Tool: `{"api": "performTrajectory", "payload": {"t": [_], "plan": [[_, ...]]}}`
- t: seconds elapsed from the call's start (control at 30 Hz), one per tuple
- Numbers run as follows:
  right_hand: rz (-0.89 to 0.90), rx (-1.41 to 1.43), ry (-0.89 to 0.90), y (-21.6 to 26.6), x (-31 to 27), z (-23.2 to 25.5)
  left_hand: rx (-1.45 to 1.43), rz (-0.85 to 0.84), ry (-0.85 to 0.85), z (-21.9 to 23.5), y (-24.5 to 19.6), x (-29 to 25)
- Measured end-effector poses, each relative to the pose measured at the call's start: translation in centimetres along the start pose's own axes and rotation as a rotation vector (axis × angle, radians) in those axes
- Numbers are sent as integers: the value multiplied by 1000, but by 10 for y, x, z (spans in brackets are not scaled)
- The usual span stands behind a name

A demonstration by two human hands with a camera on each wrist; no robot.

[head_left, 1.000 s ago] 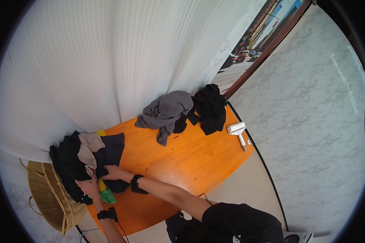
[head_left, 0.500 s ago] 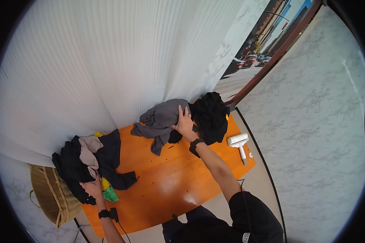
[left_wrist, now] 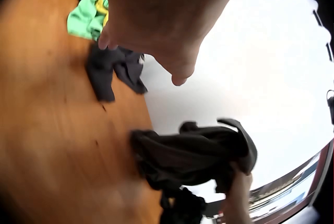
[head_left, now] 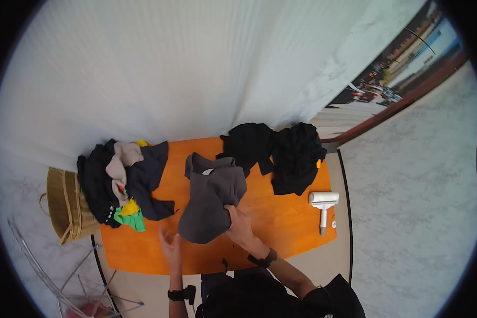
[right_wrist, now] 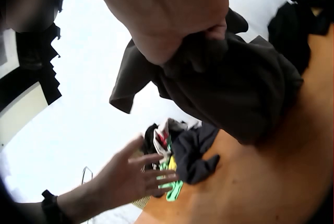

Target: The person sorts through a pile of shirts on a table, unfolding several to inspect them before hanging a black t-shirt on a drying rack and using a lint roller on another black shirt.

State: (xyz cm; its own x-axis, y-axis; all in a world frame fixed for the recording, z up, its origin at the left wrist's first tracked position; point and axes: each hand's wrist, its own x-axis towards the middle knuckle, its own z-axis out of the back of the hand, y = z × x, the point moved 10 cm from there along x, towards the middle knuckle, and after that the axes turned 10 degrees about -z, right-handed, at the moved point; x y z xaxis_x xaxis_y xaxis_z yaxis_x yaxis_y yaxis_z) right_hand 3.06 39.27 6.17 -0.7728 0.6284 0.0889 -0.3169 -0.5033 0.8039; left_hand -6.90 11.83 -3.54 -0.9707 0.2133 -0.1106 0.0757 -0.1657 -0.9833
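A grey garment [head_left: 209, 191] with a small label hangs above the middle of the table; my right hand [head_left: 240, 227] grips its lower right side. In the right wrist view the fingers of my right hand [right_wrist: 182, 36] are curled into the grey cloth [right_wrist: 224, 88]. My left hand [head_left: 170, 247] is beside the garment's lower left end, holding nothing; the right wrist view shows the left hand [right_wrist: 130, 179] with its fingers spread. In the left wrist view, the grey garment [left_wrist: 193, 148] hangs apart from the left hand [left_wrist: 156, 36].
At the table's left lies a pile of black, beige, dark grey, yellow and green clothes [head_left: 146, 177], beside a woven basket [head_left: 63, 204]. Black garments [head_left: 297, 159] lie at the back right. A white lint roller [head_left: 323, 200] is on the table's [head_left: 286, 228] right side.
My right hand has lifted the grey garment from the back of the table and brought it nearer. My left hand has let go of the left pile and moved right. The head view has turned.
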Motion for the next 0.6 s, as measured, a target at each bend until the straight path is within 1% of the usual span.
{"api": "performTrajectory", "payload": {"t": [0.03, 0.07, 0.13, 0.2, 0.23, 0.27, 0.3, 0.37, 0.43, 0.5, 0.57, 0.6], "plan": [[-82, -90, 84, -27, -11, -17, -146, -37, 65, -21, 23, -8], [-128, -170, 205, -38, -22, -40, -142, -38, 140, -50, -19, -16], [-315, -191, 371, -71, -36, -63, 167, -77, 161, -54, -11, -20], [-192, -223, 337, -77, -43, -69, 253, -71, 100, -44, -20, -11], [-143, -245, 325, -77, -46, -70, 265, -62, 15, -19, -18, -7], [-112, -271, 291, -76, -48, -66, 369, -168, -59, 3, -25, -3], [-82, -265, 313, -73, -50, -67, 473, -274, -112, 19, -33, 4], [-9, -336, 284, -67, -50, -61, 492, -230, -228, 82, -31, 22], [-30, -359, 294, -70, -50, -62, 688, -251, -381, 156, -31, 41], [-57, -381, 296, -67, -51, -70, 844, -385, -537, 227, -63, 62], [-106, -447, 283, -66, -55, -72, 1032, -500, -665, 287, -90, 87], [-100, -461, 277, -61, -57, -74, 1146, -527, -666, 308, -109, 101]]}}
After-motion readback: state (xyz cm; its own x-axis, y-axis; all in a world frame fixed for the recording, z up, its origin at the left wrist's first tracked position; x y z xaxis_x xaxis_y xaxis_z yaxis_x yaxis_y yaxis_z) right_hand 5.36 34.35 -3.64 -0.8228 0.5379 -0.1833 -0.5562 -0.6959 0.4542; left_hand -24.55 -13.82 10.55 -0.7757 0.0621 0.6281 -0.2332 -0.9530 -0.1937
